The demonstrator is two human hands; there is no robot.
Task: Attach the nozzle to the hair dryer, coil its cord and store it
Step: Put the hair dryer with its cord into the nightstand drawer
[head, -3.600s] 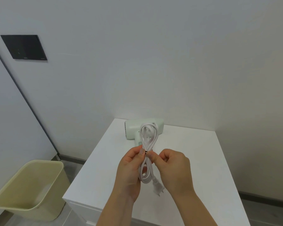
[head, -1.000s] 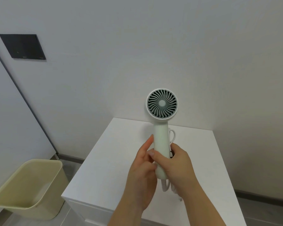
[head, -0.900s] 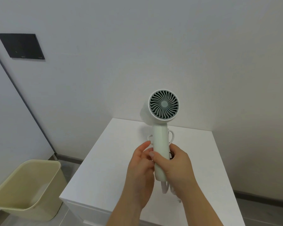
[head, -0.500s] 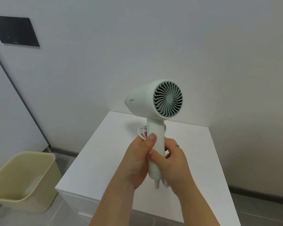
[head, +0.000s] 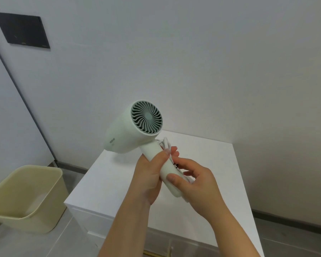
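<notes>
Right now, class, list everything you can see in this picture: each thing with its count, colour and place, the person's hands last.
dryer: one, pale green, held above the table, rear grille towards the camera
cord: one, white, bundled against the dryer's handle
table: one, white, against the wall, under the hands
bin: one, cream, on the floor left of the table
panel: one, black, on the wall, upper left
left hand: one, grips the handle near its top
right hand: one, holds the handle lower down, with the cord
</notes>
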